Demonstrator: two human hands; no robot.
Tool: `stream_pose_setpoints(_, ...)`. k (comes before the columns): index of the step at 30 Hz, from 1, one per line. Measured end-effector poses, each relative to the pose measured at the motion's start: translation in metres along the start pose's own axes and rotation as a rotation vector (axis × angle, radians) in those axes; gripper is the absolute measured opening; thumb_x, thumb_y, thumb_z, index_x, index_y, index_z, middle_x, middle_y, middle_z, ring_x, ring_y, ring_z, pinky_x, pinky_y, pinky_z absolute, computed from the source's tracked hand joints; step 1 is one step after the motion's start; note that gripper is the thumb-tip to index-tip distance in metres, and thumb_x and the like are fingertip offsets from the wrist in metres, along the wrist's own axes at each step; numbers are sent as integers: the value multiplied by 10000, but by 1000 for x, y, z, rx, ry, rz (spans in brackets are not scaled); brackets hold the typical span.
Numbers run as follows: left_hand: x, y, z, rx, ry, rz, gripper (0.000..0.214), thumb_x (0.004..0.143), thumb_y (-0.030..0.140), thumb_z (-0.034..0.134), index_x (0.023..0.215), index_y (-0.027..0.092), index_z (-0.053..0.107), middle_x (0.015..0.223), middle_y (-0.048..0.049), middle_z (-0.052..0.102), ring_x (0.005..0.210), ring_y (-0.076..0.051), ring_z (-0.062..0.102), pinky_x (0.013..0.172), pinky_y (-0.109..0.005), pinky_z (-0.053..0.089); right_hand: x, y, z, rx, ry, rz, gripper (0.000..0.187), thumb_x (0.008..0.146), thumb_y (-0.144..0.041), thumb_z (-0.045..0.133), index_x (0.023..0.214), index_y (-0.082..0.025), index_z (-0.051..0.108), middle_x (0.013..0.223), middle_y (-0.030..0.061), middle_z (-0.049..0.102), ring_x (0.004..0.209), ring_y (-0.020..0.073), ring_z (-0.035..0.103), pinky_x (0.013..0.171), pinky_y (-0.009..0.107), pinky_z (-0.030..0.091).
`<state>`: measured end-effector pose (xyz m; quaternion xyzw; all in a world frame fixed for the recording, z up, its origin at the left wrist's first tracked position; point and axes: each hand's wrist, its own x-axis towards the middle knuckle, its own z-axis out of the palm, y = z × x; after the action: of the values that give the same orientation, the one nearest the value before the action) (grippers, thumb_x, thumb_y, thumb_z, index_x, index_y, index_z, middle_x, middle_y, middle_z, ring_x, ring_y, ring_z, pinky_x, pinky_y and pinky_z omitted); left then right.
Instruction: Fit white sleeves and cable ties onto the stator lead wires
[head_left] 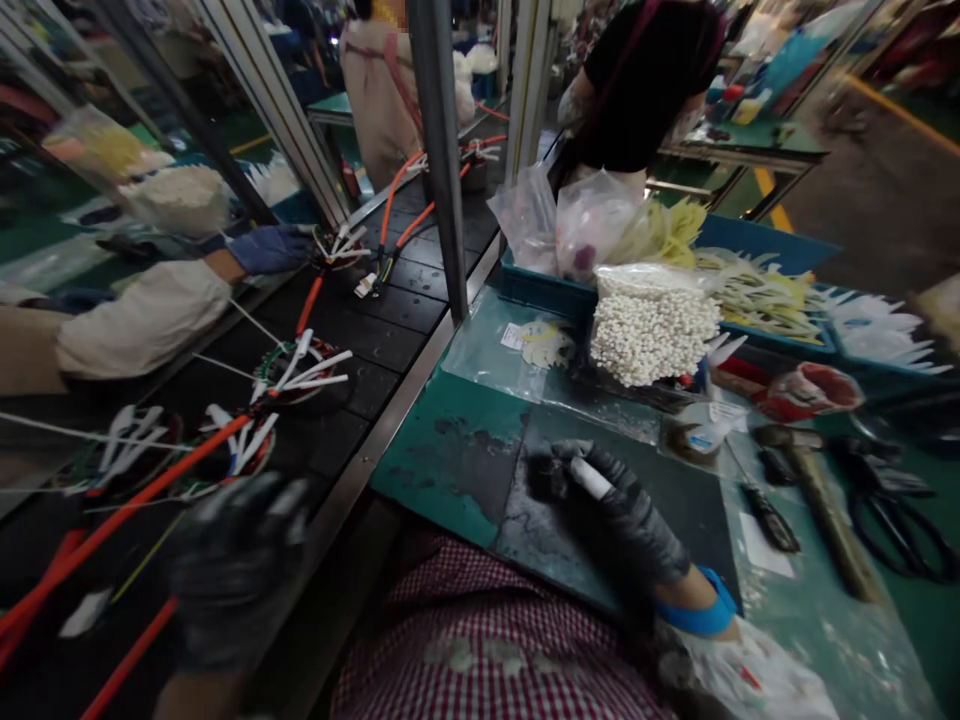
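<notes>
My left hand [236, 570], in a dark grey glove, is over the black conveyor, smeared by motion. Its fingers look loosely bent and apart, and I see nothing in them. Just beyond it lie wire-wound rings [240, 445] with white sleeves, and an orange tube [165, 490] crosses beside it. Over a dark mat [555, 535] is my right hand [630, 505], gloved, with a blue band at the wrist. Its fingers are curled together, with a white wrap or sleeve on one. Whether anything is inside them is hidden.
A co-worker's gloved hand [270, 248] touches a wound ring [341, 245] farther up the conveyor [375, 345]. Right of the metal post [442, 160] stand blue bins [544, 290] and a bundle of white sleeves [652, 325]. A hammer [821, 510], screwdriver [772, 515] and scissors [900, 525] lie at right.
</notes>
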<state>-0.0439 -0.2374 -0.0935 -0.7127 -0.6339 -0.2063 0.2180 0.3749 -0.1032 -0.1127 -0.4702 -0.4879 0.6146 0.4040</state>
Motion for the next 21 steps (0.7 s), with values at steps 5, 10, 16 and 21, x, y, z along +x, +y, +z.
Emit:
stream_pose_setpoints(5, 46, 39, 82, 40, -8, 275, 272, 1028, 112, 675, 1231, 266, 770, 1298, -62, 817, 1278, -260, 707, 1139, -442, 514, -3, -6, -6, -89, 40, 31, 588, 902, -799, 797, 1095, -249, 874, 1073, 96, 871, 963, 281, 798, 953, 428, 651)
stream_pose_setpoints(10, 76, 72, 117, -137, -153, 348, 283, 1083, 230, 611, 1265, 351, 792, 1386, 10, 801, 1338, -210, 673, 1183, -416, 499, 6, -11, -12, -247, 230, 5, 736, 772, -920, 805, 1074, -255, 891, 1190, 149, 875, 1110, 363, 820, 1078, 515, 654)
stream_pose_setpoints(16, 92, 109, 156, -298, -308, 489, 220, 1098, 394, 687, 1294, 360, 782, 1417, 24, 787, 1392, -206, 626, 1267, -451, 409, 22, -10, -8, -278, 215, -53, 674, 800, -888, 783, 1012, -259, 903, 1123, 154, 885, 1017, 359, 848, 955, 453, 719)
stream_pose_setpoints(21, 82, 135, 174, -367, -329, 519, 209, 1128, 409, 643, 1295, 354, 756, 1395, 61, 799, 1354, -190, 653, 1259, -438, 426, 28, 12, -10, -286, 258, -76, 557, 900, -776, 770, 1085, -268, 904, 1171, 138, 885, 1098, 367, 852, 1048, 474, 696)
